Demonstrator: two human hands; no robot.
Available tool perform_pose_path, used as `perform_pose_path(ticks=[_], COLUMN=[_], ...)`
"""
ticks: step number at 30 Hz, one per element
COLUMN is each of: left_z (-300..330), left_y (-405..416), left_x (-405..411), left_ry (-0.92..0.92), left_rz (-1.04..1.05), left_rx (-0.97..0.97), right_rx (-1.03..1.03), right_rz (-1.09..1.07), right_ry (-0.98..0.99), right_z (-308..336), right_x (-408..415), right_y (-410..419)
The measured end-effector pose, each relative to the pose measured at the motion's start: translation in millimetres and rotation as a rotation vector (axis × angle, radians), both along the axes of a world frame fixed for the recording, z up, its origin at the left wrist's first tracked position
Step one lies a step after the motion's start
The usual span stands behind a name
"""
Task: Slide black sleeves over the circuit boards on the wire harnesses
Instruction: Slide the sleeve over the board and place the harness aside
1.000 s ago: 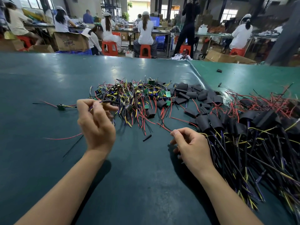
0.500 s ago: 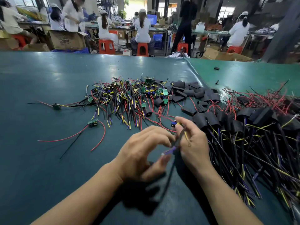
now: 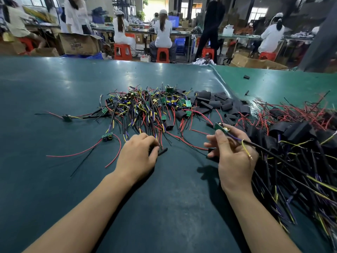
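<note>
pinching circuit board point(image 3: 221, 127) in right hand point(image 3: 235, 161) fingers point(image 3: 220, 141); left hand point(image 3: 136, 156) touching black sleeve point(image 3: 162, 151)

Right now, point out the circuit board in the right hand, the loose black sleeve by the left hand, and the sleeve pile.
circuit board point(image 3: 219, 127), head view, green face.
loose black sleeve point(image 3: 162, 151), head view, middle.
sleeve pile point(image 3: 217, 103), head view, centre.

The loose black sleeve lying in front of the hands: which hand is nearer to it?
Left. The left hand has its fingertips at the loose black sleeve; the right hand is well to its right.
</note>
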State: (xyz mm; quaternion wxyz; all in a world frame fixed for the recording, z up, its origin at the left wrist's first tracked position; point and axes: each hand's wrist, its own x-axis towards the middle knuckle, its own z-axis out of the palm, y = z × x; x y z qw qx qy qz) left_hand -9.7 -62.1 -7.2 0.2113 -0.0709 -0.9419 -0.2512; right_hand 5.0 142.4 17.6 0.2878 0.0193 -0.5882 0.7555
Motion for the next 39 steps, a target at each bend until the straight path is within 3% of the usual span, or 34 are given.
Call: perform_pose_path(ticks=[7, 15, 23, 28, 32, 39], left_z=[1, 23, 46, 29, 17, 11], left_y=[3, 40, 97, 129, 137, 146], left_x=[11, -8, -104, -157, -184, -199], left_ry=[0.126, 0.238, 0.012, -0.093, -0.13, -0.072], left_rz=[-0.121, -0.222, -0.28, -0.193, -0.182, -0.105], left_rx=[-0.01, -0.197, -0.165, -0.109, -0.167, -0.437], right_rx=[-0.069, -0.02, -0.118, -0.143, -0.13, -0.098], right_rz=[-0.086, -0.186, -0.274, -0.291, -0.299, -0.3], right_ry=[0.007, 0.124, 0.133, 0.125, 0.14, 0.113], right_z=[0, 3, 8, 6, 5, 2], right_x=[-1, 10, 10, 8, 7, 4], right_y=[7, 9, 14, 14, 12, 9])
